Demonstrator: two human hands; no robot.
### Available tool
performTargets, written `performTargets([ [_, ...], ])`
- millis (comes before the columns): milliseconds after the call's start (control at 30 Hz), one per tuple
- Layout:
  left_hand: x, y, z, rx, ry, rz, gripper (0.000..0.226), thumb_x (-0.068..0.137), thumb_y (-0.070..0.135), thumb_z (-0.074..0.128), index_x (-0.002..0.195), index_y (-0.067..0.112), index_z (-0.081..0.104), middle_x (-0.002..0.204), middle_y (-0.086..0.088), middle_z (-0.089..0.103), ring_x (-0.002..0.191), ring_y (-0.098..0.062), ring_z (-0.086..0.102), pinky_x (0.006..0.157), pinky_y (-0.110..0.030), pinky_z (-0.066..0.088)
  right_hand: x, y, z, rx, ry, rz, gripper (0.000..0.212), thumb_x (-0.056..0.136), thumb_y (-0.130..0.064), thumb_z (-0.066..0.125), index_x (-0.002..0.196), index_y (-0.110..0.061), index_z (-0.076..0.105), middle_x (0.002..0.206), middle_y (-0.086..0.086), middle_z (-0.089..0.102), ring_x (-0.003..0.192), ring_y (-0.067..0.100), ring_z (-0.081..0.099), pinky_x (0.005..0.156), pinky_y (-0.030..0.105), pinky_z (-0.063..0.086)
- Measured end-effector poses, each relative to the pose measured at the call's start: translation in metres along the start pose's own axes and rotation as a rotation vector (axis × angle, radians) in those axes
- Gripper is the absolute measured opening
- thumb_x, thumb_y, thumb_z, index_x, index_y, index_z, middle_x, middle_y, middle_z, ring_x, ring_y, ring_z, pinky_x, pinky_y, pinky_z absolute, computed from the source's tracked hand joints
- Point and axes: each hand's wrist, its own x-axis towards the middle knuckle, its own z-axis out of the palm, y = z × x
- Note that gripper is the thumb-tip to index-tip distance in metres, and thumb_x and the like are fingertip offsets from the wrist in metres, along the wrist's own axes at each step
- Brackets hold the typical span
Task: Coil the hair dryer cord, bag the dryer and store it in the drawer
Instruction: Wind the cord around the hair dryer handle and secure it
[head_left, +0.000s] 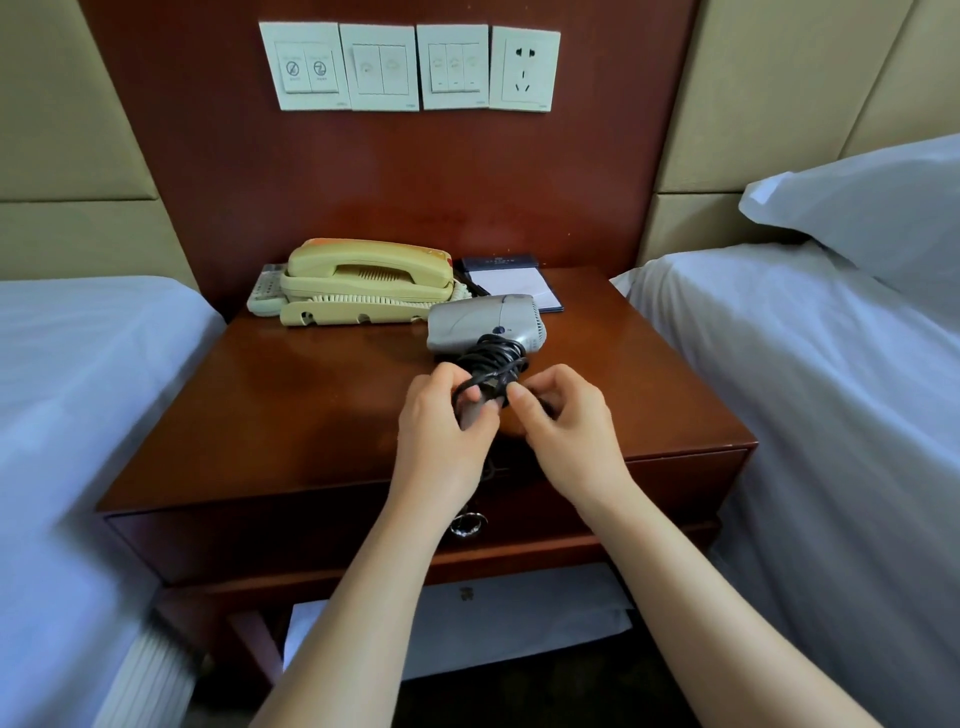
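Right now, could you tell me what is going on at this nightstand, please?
A person is wrapping the black cord around the handle of a silver hair dryer at the nightstand. The left hand grips the wrapped handle, while the right hand pinches a strand of the cord. Most of the cord already looks coiled. The dryer is not yet bagged, and the drawer below is closed.
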Motion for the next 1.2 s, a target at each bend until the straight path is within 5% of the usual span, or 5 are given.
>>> performTargets([
  [267,-0.002,-0.001,0.004,0.073,0.112,0.166,0.017,0.081,0.005,0.060,0.074,0.013,0.047,0.078,0.006,0.045,0.078,-0.024,0.051,0.063,-0.031,0.039,-0.005,-0.004,0.004,-0.391,0.018,-0.252,0.013,0.089,-0.024,0.059,0.087,-0.016,0.049,0.067,-0.003,0.057,0.057,0.023,0.049,0.056,0.034,0.041],
  [567,0.006,-0.009,-0.005,-0.146,0.038,0.110,0.013,0.077,0.008,0.059,0.072,0.010,0.048,0.074,-0.007,0.053,0.071,-0.019,0.047,0.064,-0.027,0.036,0.002,-0.005,0.006,-0.552,0.050,-0.566,0.012,0.083,-0.016,0.057,0.077,-0.007,0.051,0.060,0.004,0.055,0.049,0.026,0.047,0.039,0.039,0.043],
  [800,0.003,-0.008,-0.007,0.019,0.058,0.293,0.012,0.085,0.004,0.058,0.075,0.006,0.051,0.077,0.003,0.048,0.072,-0.005,0.046,0.064,-0.009,0.034,0.002,-0.005,-0.003,-0.554,-0.028,-0.547,0.011,0.086,-0.015,0.061,0.083,-0.009,0.052,0.065,0.004,0.058,0.055,0.027,0.052,0.045,0.040,0.046],
  [1000,0.002,-0.004,-0.008,0.109,0.028,0.389,0.020,0.082,0.004,0.058,0.071,0.010,0.042,0.076,0.009,0.042,0.069,-0.013,0.039,0.062,-0.015,0.035,0.002,-0.007,-0.003,-0.538,-0.024,-0.555,0.010,0.086,-0.015,0.060,0.084,-0.009,0.052,0.065,0.006,0.058,0.057,0.030,0.053,0.045,0.038,0.043],
  [1200,0.005,-0.002,-0.010,-0.127,0.063,0.228,0.018,0.085,0.027,0.050,0.070,0.018,0.054,0.087,0.006,0.050,0.082,0.001,0.051,0.078,-0.012,0.039,0.004,-0.005,-0.001,-0.176,-0.048,-0.285,0.015,0.089,-0.022,0.060,0.097,-0.009,0.060,0.084,0.002,0.068,0.074,0.016,0.060,0.064,0.027,0.045],
])
